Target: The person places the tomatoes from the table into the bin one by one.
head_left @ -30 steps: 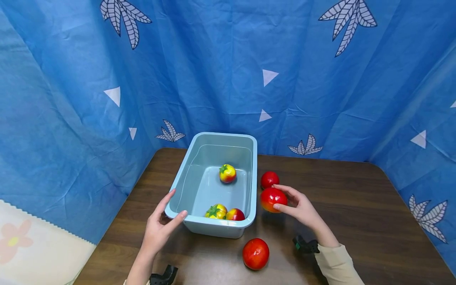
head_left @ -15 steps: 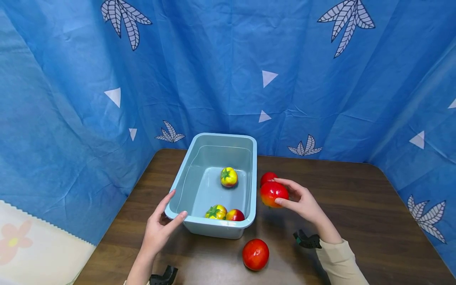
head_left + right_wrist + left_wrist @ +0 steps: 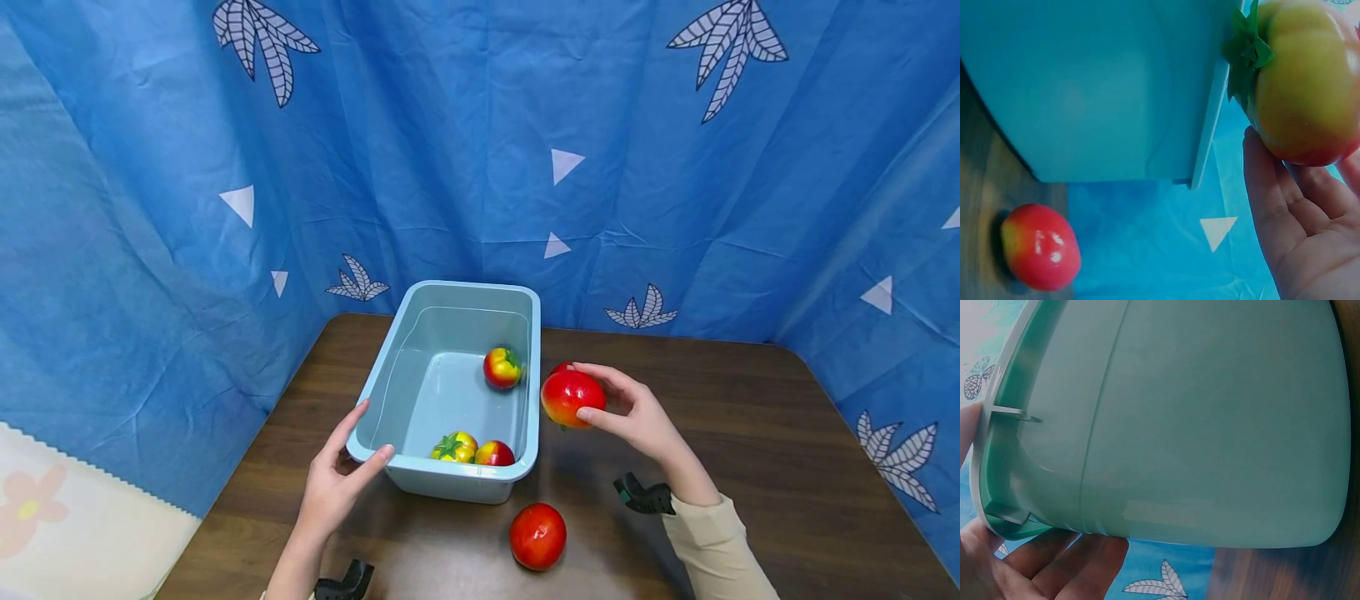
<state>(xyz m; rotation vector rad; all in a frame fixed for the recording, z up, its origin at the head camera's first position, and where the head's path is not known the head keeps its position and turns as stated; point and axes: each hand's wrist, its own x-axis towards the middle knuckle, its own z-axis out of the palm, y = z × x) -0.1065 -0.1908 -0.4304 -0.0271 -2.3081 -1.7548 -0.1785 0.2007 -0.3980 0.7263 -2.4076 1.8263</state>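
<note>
My right hand (image 3: 637,421) holds a red and yellow tomato (image 3: 567,398) above the table, just right of the blue-grey plastic bin (image 3: 534,400). The right wrist view shows the tomato's green leafy top pointing at the bin, with fingers under it. My left hand (image 3: 330,487) grips the bin's near left corner, thumb and fingers on either side of it. Inside the bin, one tomato (image 3: 501,368) lies against the right wall. A yellow tomato (image 3: 453,447) and a red-yellow one (image 3: 495,453) sit at the near end, partly hidden by the rim.
A red tomato (image 3: 538,537) lies on the brown wooden table (image 3: 750,450) in front of the bin. Another red tomato (image 3: 1041,247) stands on the table right of the bin, mostly hidden behind the held one in the head view. Blue curtains (image 3: 480,150) surround the table.
My right hand has lifted the tomato and brought it slightly closer to the bin. The far tomato in the bin has rolled right and turned. My left hand stays put.
</note>
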